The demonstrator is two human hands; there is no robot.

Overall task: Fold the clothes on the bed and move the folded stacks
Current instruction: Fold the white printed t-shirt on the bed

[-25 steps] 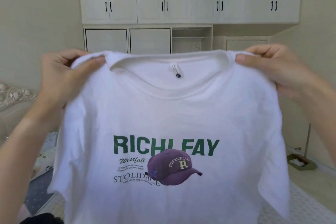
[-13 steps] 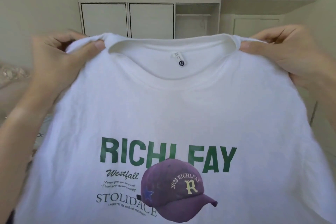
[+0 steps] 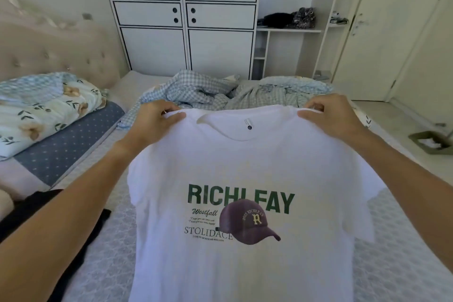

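Observation:
A white T-shirt [image 3: 245, 169] with green lettering and a purple cap print hangs spread out in front of me, print facing me, over the bed [image 3: 107, 247]. My left hand [image 3: 154, 122] pinches its left shoulder beside the collar. My right hand [image 3: 331, 115] pinches the right shoulder. The hem runs out of the bottom of the view. A crumpled blue-and-white checked garment [image 3: 196, 91] lies on the bed beyond the shirt. A black garment [image 3: 31, 216] lies at the lower left, partly under my left forearm.
A floral duvet on a blue dotted pillow [image 3: 49, 115] sits at the left by the padded headboard [image 3: 56, 51]. White wardrobe [image 3: 183, 19] and open shelves with dark clothes [image 3: 289, 19] stand behind the bed. A door [image 3: 362, 32] and a dustpan [image 3: 431, 142] are at the right.
The shirt has come down and away from my face, from up in front of the cabinets to low over the bed. My view has tilted downward; both hands keep their hold on the shoulders.

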